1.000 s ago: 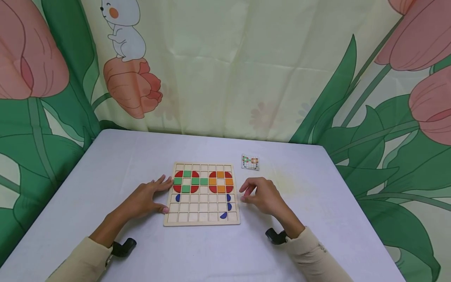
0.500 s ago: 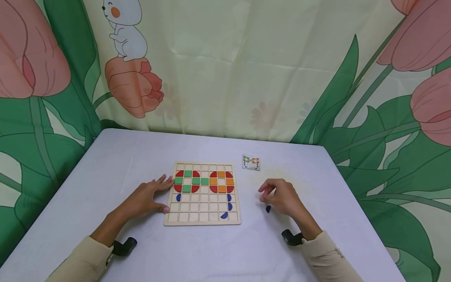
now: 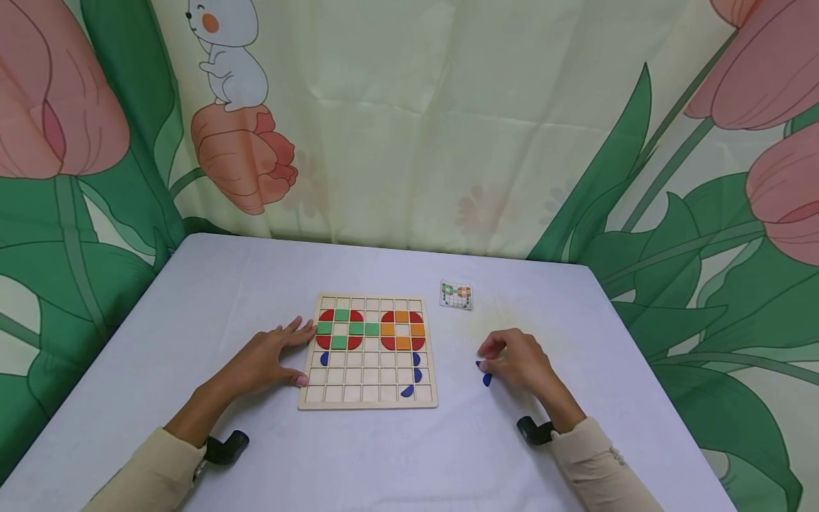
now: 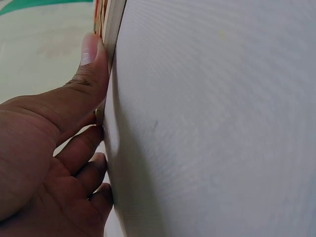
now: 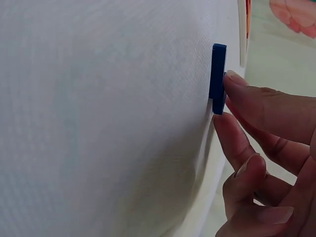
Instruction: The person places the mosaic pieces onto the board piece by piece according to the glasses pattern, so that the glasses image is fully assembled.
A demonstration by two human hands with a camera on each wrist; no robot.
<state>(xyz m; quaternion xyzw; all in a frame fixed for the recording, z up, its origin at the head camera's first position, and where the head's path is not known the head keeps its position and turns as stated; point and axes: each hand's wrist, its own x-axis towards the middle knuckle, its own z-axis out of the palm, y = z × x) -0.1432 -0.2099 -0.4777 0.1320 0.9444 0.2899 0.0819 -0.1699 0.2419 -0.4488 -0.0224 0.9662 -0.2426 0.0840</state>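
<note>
A wooden grid board (image 3: 371, 407) lies on the table with red, green, orange and blue pieces on it. Against its left edge rest the thumb and fingertips of my left hand (image 3: 259, 363); the left wrist view shows the thumb (image 4: 91, 69) along that edge. To the right of the board, my right hand (image 3: 518, 359) pinches a small blue half-round piece (image 3: 478, 364) at the tabletop between thumb and finger. A second blue piece (image 3: 488, 380) lies right beside it, under the thumb. In the right wrist view, the two blue pieces (image 5: 217, 71) overlap edge-on.
A small printed pattern card (image 3: 456, 294) lies behind the board's right corner. The white-covered table (image 3: 256, 277) ends at a curtain (image 3: 384, 142) printed with tulips. A black wrist camera (image 3: 534, 431) sits on each wrist.
My right hand has moved right, away from the board, then lowered its fingers to a blue piece on the table. The left hand stays at the board's edge.
</note>
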